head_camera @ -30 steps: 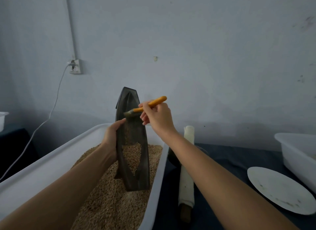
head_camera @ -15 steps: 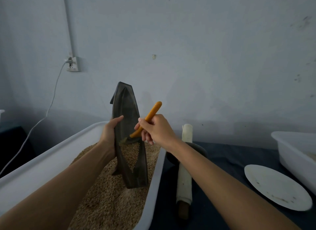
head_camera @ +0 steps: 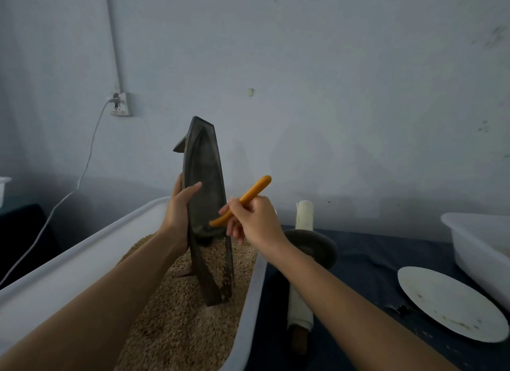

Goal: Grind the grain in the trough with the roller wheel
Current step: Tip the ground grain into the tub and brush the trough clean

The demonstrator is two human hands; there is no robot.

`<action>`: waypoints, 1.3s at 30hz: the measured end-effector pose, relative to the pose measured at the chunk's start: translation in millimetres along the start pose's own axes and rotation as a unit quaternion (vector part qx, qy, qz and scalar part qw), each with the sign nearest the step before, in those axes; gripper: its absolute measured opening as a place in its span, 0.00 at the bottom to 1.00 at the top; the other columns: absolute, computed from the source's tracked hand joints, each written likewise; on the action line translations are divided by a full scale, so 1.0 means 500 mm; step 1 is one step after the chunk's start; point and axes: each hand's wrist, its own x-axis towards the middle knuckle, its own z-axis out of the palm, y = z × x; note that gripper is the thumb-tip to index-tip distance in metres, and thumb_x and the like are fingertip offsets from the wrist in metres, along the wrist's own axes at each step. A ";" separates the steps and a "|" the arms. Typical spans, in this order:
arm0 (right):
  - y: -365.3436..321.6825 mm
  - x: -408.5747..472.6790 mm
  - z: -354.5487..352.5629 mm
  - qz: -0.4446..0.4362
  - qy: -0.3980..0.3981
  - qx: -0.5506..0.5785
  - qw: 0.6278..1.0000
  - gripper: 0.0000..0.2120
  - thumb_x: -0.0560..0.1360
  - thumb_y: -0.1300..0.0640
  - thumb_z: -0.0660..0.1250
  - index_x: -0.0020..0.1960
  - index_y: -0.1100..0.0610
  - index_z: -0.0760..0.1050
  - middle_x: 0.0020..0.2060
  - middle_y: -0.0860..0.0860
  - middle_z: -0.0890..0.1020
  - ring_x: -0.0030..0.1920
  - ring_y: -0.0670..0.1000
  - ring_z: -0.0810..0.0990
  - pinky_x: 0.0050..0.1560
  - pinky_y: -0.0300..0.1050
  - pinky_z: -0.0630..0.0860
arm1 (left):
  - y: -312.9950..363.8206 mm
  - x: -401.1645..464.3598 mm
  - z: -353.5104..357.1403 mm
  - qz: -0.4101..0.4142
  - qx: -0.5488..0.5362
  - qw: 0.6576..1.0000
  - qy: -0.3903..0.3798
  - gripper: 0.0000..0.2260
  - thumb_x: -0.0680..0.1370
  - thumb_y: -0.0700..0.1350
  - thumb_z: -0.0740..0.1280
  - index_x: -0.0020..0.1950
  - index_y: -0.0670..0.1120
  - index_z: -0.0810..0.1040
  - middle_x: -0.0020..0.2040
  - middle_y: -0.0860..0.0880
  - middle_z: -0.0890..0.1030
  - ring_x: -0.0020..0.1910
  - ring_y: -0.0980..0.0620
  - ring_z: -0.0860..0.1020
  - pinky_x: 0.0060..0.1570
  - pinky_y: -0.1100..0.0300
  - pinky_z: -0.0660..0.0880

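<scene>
I see the dark boat-shaped trough [head_camera: 202,183] stood nearly upright on its end, its lower tip sunk in the grain [head_camera: 176,310] that fills the long white tub [head_camera: 82,263]. My left hand [head_camera: 176,213] grips the trough's left edge about halfway up, thumb laid across the hollow face and the other fingers wrapped behind, out of view. Some grain clings in the lower part of the hollow, below the thumb. My right hand [head_camera: 252,219] is curled round an orange-handled brush [head_camera: 242,199], the handle slanting up to the right and the brush end touching the trough's inner face just right of my left hand; the bristles are too dark to make out. The roller wheel [head_camera: 314,249], a dark disc on a white-wrapped axle [head_camera: 302,263], lies on the dark cloth [head_camera: 367,274] just right of the tub, apart from both hands. Further right sit a white plate [head_camera: 449,304] with a few specks and a second white tub [head_camera: 480,246] whose contents I cannot tell.
</scene>
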 end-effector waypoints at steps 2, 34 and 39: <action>-0.003 -0.007 -0.009 0.020 -0.029 -0.025 0.999 0.16 0.81 0.55 0.59 0.47 0.66 0.78 0.26 0.52 0.76 0.21 0.44 0.73 0.24 0.33 0.70 | 0.000 0.000 -0.002 0.007 -0.005 1.000 0.008 0.18 0.79 0.47 0.61 0.68 0.52 0.68 0.60 0.43 0.76 0.57 0.42 0.76 0.46 0.50 0.77; -0.024 -0.032 -0.009 0.089 0.025 -0.035 0.995 0.14 0.79 0.59 0.60 0.40 0.64 0.77 0.21 0.48 0.74 0.19 0.43 0.72 0.23 0.32 0.69 | 0.000 0.016 -0.019 0.092 -0.020 0.995 0.011 0.19 0.79 0.45 0.62 0.68 0.58 0.67 0.60 0.51 0.75 0.56 0.46 0.76 0.45 0.52 0.77; -0.033 -0.031 0.011 0.011 0.047 0.071 0.996 0.13 0.81 0.58 0.60 0.43 0.63 0.77 0.27 0.53 0.78 0.25 0.45 0.76 0.28 0.37 0.76 | 0.000 0.015 -0.017 0.101 -0.027 0.994 0.009 0.19 0.79 0.45 0.62 0.69 0.58 0.66 0.62 0.50 0.74 0.57 0.46 0.75 0.45 0.52 0.77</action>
